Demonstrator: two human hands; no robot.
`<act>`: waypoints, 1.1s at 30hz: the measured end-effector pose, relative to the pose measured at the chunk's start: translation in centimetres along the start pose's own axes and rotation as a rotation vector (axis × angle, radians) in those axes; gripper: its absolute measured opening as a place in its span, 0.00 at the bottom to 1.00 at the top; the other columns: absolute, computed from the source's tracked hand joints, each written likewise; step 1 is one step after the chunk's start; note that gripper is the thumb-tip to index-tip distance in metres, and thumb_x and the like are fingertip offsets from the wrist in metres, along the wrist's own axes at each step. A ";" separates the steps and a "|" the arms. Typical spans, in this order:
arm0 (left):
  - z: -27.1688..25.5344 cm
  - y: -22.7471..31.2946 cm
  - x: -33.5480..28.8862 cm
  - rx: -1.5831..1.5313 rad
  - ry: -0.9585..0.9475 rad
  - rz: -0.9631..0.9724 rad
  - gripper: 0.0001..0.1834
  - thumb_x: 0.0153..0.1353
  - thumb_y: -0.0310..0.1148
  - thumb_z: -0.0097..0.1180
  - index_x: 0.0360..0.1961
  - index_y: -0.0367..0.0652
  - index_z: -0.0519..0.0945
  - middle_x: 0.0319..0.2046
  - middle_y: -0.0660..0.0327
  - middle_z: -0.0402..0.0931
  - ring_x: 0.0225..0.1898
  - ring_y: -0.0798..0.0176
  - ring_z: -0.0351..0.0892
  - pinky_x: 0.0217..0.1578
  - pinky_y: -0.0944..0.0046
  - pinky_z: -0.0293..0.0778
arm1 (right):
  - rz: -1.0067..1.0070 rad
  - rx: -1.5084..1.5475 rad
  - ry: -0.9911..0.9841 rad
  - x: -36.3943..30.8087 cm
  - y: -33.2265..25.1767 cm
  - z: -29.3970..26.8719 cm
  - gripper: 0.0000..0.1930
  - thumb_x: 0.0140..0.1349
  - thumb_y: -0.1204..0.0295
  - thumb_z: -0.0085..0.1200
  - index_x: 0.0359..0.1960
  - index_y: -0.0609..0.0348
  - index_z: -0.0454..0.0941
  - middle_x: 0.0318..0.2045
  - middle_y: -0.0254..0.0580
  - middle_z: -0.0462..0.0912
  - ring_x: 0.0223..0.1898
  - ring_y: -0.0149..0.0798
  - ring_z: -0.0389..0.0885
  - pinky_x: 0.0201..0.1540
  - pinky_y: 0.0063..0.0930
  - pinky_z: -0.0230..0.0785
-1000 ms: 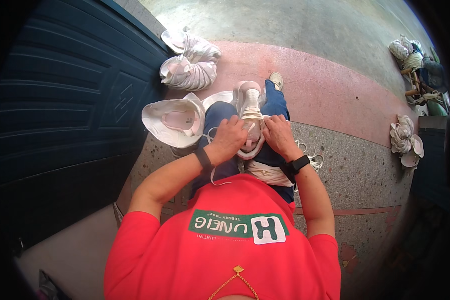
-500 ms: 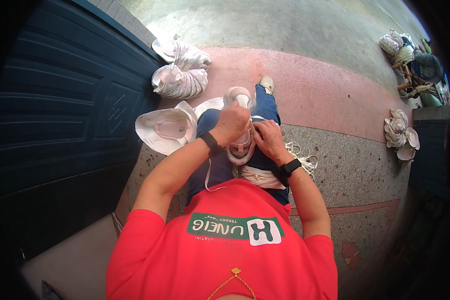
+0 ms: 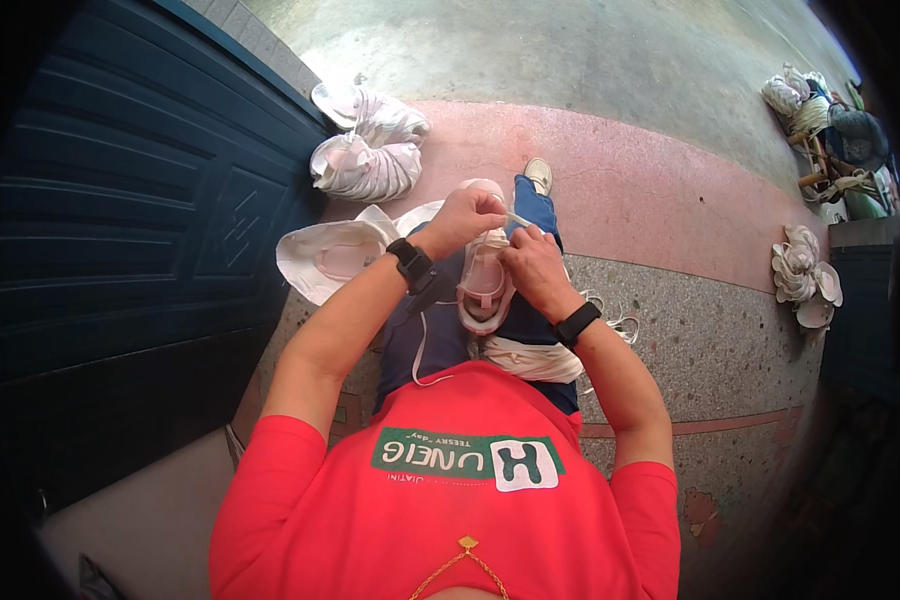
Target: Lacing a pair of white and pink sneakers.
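Note:
A pale pink and white shoe [image 3: 484, 299] lies on my lap, its heel opening toward me and its toe away. Above its front part, my left hand [image 3: 467, 217] is closed in a pinch on a white shoelace [image 3: 516, 217]. The lace stretches from those fingers toward my right hand [image 3: 536, 262]. That hand is closed beside the shoe's right edge, fingertips at the eyelet side; whether they grip the lace or the shoe's edge is hidden. A bundle of white laces [image 3: 535, 360] lies across my right thigh.
Left of my leg is a white shoe upper [image 3: 300, 262] with a pink inside. Stacked uppers [image 3: 370, 165] stand by a dark blue door [image 3: 150, 200]. More uppers [image 3: 800, 275] lie on the floor at right. A cluttered wooden stool [image 3: 815, 165] is at far right.
My left hand has come off the shoe's tongue area and shifted slightly up, a lace now pulled taut from it. My right hand has moved a little up and left.

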State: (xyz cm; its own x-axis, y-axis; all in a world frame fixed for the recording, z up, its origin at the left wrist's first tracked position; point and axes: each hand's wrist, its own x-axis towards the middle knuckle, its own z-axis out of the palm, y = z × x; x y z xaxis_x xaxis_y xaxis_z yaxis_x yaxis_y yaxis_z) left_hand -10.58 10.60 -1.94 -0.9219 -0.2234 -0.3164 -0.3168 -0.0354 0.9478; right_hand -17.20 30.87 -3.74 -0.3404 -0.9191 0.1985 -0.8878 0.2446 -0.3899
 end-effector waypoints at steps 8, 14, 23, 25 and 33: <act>2.2 2.8 2.3 0.288 -0.353 -0.008 0.15 0.58 0.31 0.71 0.44 0.33 0.86 0.36 0.61 0.85 0.39 0.68 0.83 0.42 0.66 0.79 | -0.276 0.266 0.577 1.7 -7.7 -15.1 0.08 0.56 0.81 0.62 0.36 0.57 0.79 0.39 0.43 0.80 0.44 0.50 0.78 0.50 0.42 0.72; 4.9 3.3 2.8 0.847 -0.404 0.057 0.20 0.55 0.36 0.71 0.47 0.39 0.87 0.43 0.45 0.86 0.49 0.44 0.85 0.49 0.53 0.79 | -0.192 0.324 1.060 -2.0 -4.8 -28.7 0.06 0.73 0.75 0.50 0.41 0.65 0.77 0.34 0.47 0.83 0.40 0.46 0.82 0.54 0.50 0.76; 1.1 0.5 -3.6 0.681 0.052 -0.018 0.15 0.66 0.33 0.58 0.47 0.35 0.85 0.36 0.47 0.87 0.40 0.46 0.88 0.42 0.55 0.81 | -0.146 0.391 1.239 -5.0 -2.5 -33.4 0.10 0.76 0.73 0.47 0.38 0.63 0.79 0.32 0.40 0.78 0.38 0.42 0.79 0.59 0.54 0.78; 1.8 -0.5 -7.3 0.513 0.110 -0.089 0.15 0.67 0.33 0.57 0.47 0.34 0.85 0.34 0.46 0.86 0.36 0.47 0.88 0.39 0.55 0.82 | -0.128 0.457 1.274 -5.3 -2.5 -33.7 0.10 0.75 0.74 0.47 0.37 0.64 0.80 0.32 0.40 0.78 0.40 0.42 0.79 0.61 0.53 0.77; 5.3 -2.4 -12.5 0.116 0.161 -0.239 0.17 0.70 0.35 0.56 0.52 0.34 0.82 0.31 0.57 0.84 0.22 0.64 0.84 0.23 0.63 0.78 | -0.085 0.664 1.372 -6.2 -1.0 -35.5 0.08 0.73 0.76 0.51 0.34 0.64 0.79 0.31 0.41 0.79 0.41 0.40 0.81 0.64 0.47 0.77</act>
State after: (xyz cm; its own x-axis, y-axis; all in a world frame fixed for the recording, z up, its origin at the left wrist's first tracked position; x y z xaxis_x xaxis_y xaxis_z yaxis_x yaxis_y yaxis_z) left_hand 0.54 18.67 -0.42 -0.7737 -0.3742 -0.5112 -0.5525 0.0038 0.8335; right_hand -25.19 47.25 27.40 -0.6442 0.1551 0.7490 -0.7509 -0.3145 -0.5807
